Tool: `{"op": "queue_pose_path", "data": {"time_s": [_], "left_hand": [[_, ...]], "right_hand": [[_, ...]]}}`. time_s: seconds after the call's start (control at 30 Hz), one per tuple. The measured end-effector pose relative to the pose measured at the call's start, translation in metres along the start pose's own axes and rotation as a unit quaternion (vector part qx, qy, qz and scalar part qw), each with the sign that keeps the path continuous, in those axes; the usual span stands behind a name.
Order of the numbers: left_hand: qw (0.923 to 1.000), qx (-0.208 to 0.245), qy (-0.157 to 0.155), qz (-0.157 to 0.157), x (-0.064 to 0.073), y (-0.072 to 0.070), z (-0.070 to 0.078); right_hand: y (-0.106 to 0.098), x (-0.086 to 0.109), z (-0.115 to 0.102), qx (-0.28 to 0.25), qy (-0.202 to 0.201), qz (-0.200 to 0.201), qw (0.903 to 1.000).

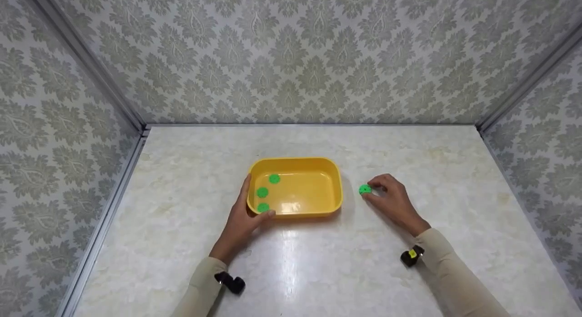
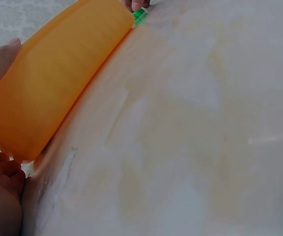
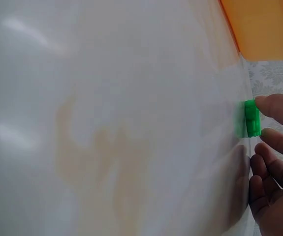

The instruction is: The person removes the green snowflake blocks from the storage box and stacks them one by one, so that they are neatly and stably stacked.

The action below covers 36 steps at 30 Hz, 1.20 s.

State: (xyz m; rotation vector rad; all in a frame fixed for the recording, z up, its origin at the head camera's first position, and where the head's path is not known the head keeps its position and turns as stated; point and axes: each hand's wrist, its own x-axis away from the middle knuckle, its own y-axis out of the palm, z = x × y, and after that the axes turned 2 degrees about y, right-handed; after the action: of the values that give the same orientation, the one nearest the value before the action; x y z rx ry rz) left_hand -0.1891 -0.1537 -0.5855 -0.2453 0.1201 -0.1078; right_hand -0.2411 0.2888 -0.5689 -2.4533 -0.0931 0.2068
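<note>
A yellow rectangular plastic tray [image 1: 313,214] stands on the table. My left hand [image 1: 238,221] grips its near left corner, thumb over the front rim and fingers along the left side; in the left wrist view the thumb [image 2: 6,59] lies against the orange-looking wall. Three green notched discs lie inside the tray along its left: an upper disc [image 1: 274,178], a middle disc [image 1: 262,192] and a lower disc [image 1: 263,208]. Right of the tray, my right hand [image 1: 392,201] pinches another green disc [image 3: 252,118] between thumb and fingertip, low over the table or touching it.
The pale marbled tabletop [image 1: 150,244] shines in front of the tray. Patterned wall panels [image 1: 291,57] close off the back and both sides, with metal frame strips [image 1: 104,226] along the edges. A black wrist camera [image 1: 411,256] sits on the right sleeve, another camera [image 1: 231,283] on the left.
</note>
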Motion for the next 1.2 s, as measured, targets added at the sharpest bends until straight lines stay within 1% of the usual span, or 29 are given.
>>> {"op": "queue_pose_path", "data": {"time_s": [0.13,0.27,0.5,0.7,0.97,1.2], "left_hand": [[1.0,-0.003,-0.002,0.0,0.0,0.001,0.0],[1.0,-0.005,-0.007,-0.002,0.0,0.001,0.001],[1.0,-0.003,-0.006,0.001,0.0,-0.001,0.0],[0.9999,-0.003,-0.015,0.003,0.001,-0.002,0.0],[1.0,-0.004,-0.005,-0.001,-0.001,0.0,0.001],[0.9999,-0.009,-0.006,-0.001,-0.001,-0.001,-0.002]], "right_hand": [[-0.001,0.001,-0.003,0.004,-0.001,0.003,1.0],[-0.003,-0.001,-0.009,0.001,-0.018,0.007,0.9998],[-0.004,-0.014,-0.03,0.008,-0.041,0.006,0.9991],[0.0,-0.025,-0.047,0.014,-0.059,-0.015,0.998],[0.004,-0.04,-0.07,-0.001,-0.098,-0.025,0.9949],[0.013,-0.05,-0.081,-0.016,-0.109,-0.052,0.9926]]}}
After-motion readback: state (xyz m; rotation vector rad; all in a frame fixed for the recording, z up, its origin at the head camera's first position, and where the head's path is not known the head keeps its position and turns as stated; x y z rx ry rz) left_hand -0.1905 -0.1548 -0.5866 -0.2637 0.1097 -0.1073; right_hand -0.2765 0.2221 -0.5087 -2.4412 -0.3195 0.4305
